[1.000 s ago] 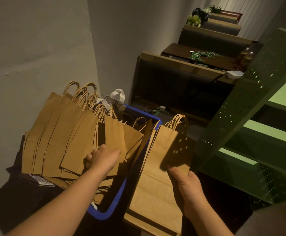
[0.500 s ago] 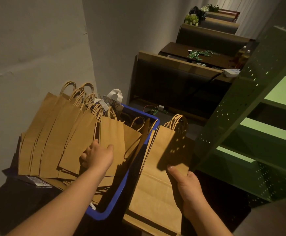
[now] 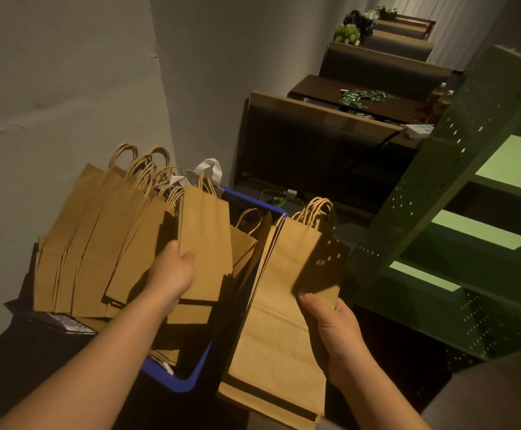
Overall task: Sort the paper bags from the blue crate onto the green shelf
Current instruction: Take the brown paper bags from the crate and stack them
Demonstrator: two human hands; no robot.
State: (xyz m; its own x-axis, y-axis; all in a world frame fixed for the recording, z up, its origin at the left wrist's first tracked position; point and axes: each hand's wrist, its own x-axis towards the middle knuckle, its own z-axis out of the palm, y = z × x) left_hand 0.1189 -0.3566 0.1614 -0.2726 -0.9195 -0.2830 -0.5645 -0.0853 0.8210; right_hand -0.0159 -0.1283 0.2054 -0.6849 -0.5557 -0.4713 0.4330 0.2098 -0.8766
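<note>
The step in hand looks like gathering: bags are being drawn out of the crate (image 3: 172,378) and collected into a bundle before any go to the shelf (image 3: 458,193).

The left hand (image 3: 172,274) grasps one small bag (image 3: 205,240) by its left edge, thumb on the front face, the fingers hidden behind; the bag stands upright, raised above the others, handles toward 12 o'clock. Around it, from 9 to 11 o'clock, a fan of bags (image 3: 98,243) leans in the crate, overhanging its left side. The crate's blue rim shows at 6 o'clock of that hand and again past the bags' handles at 1 o'clock.

The right hand (image 3: 330,330) grips a stack (image 3: 281,305) of larger flat bags just outside the crate's right wall, thumb pressed on the top face, handles pointing to 12. How many bags the stack holds cannot be told.

The shelf stands at 2 to 3 o'clock of the right hand, its lit tiers bare where visible.

Next, I judge, the small bag must be carried across to 3 o'clock and either laid on the stack or kept apart by size; lifting it clear without snagging the neighbours' twisted handles is the care needed.
</note>
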